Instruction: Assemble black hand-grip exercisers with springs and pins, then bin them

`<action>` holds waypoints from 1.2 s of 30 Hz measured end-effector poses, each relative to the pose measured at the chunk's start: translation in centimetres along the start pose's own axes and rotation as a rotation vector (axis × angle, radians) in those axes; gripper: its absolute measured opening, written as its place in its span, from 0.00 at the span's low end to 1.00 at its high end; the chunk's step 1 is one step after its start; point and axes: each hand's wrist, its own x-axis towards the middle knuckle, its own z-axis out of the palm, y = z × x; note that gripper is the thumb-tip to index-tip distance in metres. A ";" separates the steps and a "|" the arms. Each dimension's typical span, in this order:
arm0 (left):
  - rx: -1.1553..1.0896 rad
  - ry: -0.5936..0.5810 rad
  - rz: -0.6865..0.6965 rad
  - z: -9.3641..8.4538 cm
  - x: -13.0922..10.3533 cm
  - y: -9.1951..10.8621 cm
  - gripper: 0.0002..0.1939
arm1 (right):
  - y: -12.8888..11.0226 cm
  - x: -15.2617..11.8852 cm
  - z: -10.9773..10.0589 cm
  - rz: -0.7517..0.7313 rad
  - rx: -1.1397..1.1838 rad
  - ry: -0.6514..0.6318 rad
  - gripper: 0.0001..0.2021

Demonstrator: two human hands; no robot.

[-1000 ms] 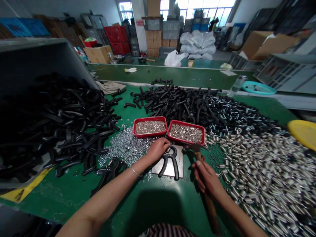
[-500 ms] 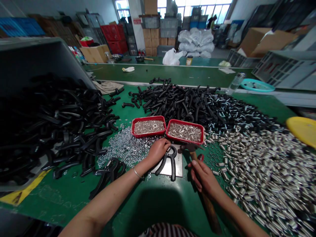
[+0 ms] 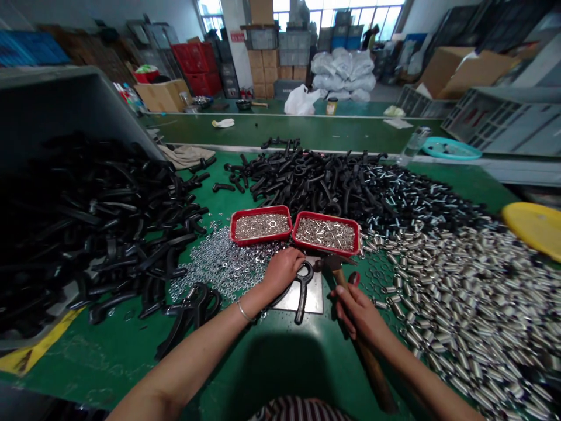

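My left hand (image 3: 284, 272) is closed at the ring end of a black two-legged clamp (image 3: 302, 292), its fingertips pressed together at the ring's upper left. The clamp lies on a flat metal plate (image 3: 313, 304), and one leg is mostly hidden behind the hand. Whether a small part is also pinched there, I cannot make out. My right hand (image 3: 357, 310) grips the wooden handle of a hammer (image 3: 372, 368). The hammer's dark head is just right of the ring, above the plate's edge. Something small and red (image 3: 354, 278) shows beside the right fingers.
Two red trays (image 3: 260, 241) of small metal parts stand beyond my hands. Loose nuts (image 3: 214, 263) spread left, metal cylinders (image 3: 464, 304) right. Black handles (image 3: 302, 181) pile up behind and fill a grey bin (image 3: 100, 88) at left. A yellow lid (image 3: 532, 228) lies far right.
The clamp has turned on the plate, its left leg now mostly behind my left hand. The hammer stays in my right hand at nearly the same place. The view has shifted slightly.
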 end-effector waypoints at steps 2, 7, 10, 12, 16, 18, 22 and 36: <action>0.011 -0.006 0.006 0.0 0.0 0.0 0.09 | 0.0 0.1 0.0 0.016 -0.003 0.003 0.23; -0.004 0.002 0.043 0.5 -0.2 -0.3 0.09 | 0.1 0.3 0.0 0.001 0.002 -0.013 0.23; -0.042 0.006 0.038 0.6 -0.2 -0.5 0.10 | 0.1 0.2 -0.1 -0.001 0.020 -0.021 0.23; -0.043 0.002 0.042 0.6 -0.1 -0.4 0.10 | 0.1 0.1 -0.1 0.002 0.023 -0.012 0.23; 0.010 -0.005 0.072 0.7 0.0 -0.2 0.09 | 0.3 0.1 -0.2 0.004 0.023 -0.005 0.22; 0.098 -0.011 0.115 0.9 0.0 -0.1 0.10 | 0.5 0.0 -0.3 0.014 0.027 -0.002 0.22; 0.398 -0.033 0.347 1.3 0.0 0.0 0.11 | 0.6 -0.1 -0.6 0.029 0.018 0.005 0.22; 0.665 -0.103 0.677 0.7 0.5 0.6 0.12 | -1.2 -0.6 -1.5 -0.002 -0.232 -0.024 0.19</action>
